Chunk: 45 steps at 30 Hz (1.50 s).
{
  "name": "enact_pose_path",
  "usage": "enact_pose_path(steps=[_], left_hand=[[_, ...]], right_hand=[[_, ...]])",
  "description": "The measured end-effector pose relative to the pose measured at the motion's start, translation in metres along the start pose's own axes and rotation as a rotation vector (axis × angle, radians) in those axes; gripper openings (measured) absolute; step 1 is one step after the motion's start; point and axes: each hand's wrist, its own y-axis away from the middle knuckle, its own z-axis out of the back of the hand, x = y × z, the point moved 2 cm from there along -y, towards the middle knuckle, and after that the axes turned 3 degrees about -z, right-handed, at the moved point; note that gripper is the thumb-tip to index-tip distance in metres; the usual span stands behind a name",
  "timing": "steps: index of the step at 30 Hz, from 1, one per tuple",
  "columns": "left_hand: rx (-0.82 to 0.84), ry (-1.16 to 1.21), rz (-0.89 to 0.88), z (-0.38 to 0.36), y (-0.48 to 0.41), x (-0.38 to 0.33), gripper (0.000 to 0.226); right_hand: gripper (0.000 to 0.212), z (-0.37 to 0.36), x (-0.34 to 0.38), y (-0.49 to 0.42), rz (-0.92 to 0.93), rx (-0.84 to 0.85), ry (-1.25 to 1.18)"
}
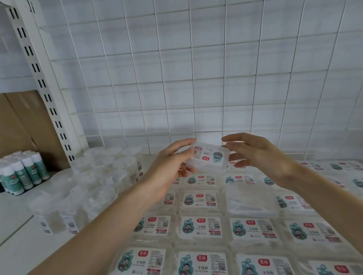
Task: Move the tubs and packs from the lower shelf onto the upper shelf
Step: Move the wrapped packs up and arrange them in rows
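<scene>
A small clear flat pack with a white label bearing a red badge and a teal cartoon hangs in the air above the shelf, near the wire grid. My left hand grips its left end, thumb on top and fingers under it. My right hand holds its right end with loosely curled fingers. Beneath both arms, several rows of identical labelled packs lie flat on the white shelf. A cluster of clear round tubs stands at the left part of that shelf.
A white wire grid panel backs the shelf, fixed to a slotted white upright. Left of the upright stand a bundle of white-capped, teal-labelled bottles and a brown cardboard box. A white tiled wall lies behind.
</scene>
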Motion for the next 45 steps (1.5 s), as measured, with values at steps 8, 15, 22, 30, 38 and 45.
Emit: enact_pose_path(steps=[8,15,22,30,38,45], left_hand=[[0.067,-0.119,-0.051,-0.005,0.004,0.0,0.033],[0.162,-0.217,0.033,-0.009,0.005,0.004,0.066],[0.086,-0.174,-0.035,-0.007,0.003,0.003,0.023],[0.06,-0.612,-0.209,-0.008,0.01,0.001,0.043],[0.017,-1.033,-0.552,-0.005,0.006,0.007,0.081],[-0.012,-1.269,-0.28,0.011,-0.002,0.007,0.078]], right_hand=[[0.027,-0.009,0.0,0.004,-0.049,0.153,0.07],[0.045,-0.009,-0.002,0.004,-0.043,0.189,-0.083],[0.049,-0.01,0.001,0.004,-0.015,0.075,0.101],[0.044,-0.011,-0.003,0.004,-0.099,0.109,0.039],[0.051,-0.012,0.0,0.007,-0.085,0.171,0.061],[0.046,-0.002,-0.002,0.005,-0.035,0.108,0.35]])
